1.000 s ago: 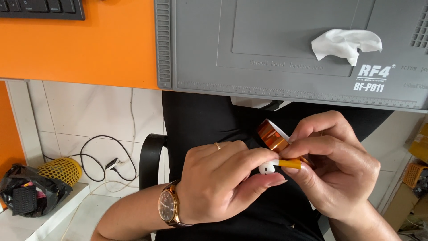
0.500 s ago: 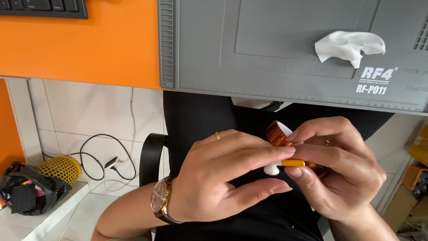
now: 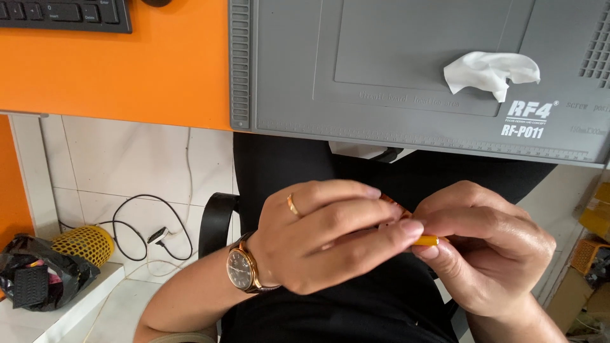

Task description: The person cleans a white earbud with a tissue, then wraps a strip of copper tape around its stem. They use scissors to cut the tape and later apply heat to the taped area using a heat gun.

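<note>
Small orange part (image 3: 427, 241) sits over the lap, below the bench (image 3: 127, 76) edge, mostly hidden. Gray work mat (image 3: 394, 70) with white tissue (image 3: 489, 71) above. Left hand (image 3: 324, 238) and right hand (image 3: 489, 254) both closed, pinching the part between fingertips.

A small repair workshop, seen from a seated worker's spot

An orange counter (image 3: 114, 70) carries a grey silicone repair mat (image 3: 305, 82) with ridged edges, moulded trays and a printed ruler strip. Left of the mat lies a black keyboard (image 3: 63, 14); on the mat sits a crumpled white tissue (image 3: 489, 71). Below the counter, white floor tiles (image 3: 121, 159) carry a loose black cable (image 3: 143, 222), a yellow mesh holder (image 3: 82, 244) and a black bag (image 3: 38, 279).
</note>
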